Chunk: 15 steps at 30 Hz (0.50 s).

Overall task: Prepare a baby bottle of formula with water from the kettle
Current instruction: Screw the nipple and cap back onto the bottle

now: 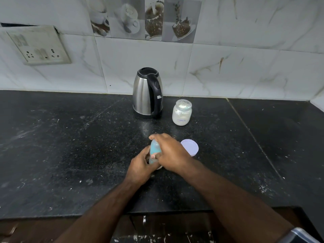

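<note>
- my left hand (141,166) gripped the small translucent blue baby bottle (155,149) near the black counter's (70,146) front edge.
- my right hand (171,151) clasped its top; best twisted squarely, base steadied.

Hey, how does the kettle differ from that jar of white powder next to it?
The kettle is shiny steel with a black handle and its black lid closed; the jar is clear glass, open, showing white powder inside. The kettle stands clearly taller and wider than the jar. The jar's pale lid lies apart on the counter. Both stand upright near the tiled wall, untouched by either hand.
</note>
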{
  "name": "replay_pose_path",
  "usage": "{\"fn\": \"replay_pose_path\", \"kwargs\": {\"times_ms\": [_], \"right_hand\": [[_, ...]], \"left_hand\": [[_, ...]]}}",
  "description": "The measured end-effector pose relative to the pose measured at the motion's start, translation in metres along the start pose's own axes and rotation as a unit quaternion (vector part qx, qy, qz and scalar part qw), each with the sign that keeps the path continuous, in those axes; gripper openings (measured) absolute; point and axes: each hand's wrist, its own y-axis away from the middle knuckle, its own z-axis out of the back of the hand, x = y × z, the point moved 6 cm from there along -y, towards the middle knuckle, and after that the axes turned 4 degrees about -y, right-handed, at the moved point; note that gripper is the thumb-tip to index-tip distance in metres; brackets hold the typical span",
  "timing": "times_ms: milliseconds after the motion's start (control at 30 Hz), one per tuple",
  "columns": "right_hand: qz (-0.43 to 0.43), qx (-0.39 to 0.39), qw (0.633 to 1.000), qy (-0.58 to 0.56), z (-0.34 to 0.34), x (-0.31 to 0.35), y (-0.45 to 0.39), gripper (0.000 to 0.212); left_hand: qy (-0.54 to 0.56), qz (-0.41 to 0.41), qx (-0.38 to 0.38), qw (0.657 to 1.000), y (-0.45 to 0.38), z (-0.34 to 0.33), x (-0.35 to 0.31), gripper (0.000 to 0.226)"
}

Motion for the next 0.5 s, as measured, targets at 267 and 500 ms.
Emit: {"fn": "replay_pose_path", "kwargs": {"times_ms": [267,500], "right_hand": [[0.038,0.095,0.989,-0.108,0.008,-0.007,0.000,0.087],[0.019,-0.074,0.997,0.007,-0.006,-0.001,0.008,0.063]], "left_hand": [[0.006,-0.002,0.003,1.000,-0.001,0.001,-0.004,0.055],[0.015,0.005,0.001,1.000,0.003,0.001,-0.008,0.045]]}}
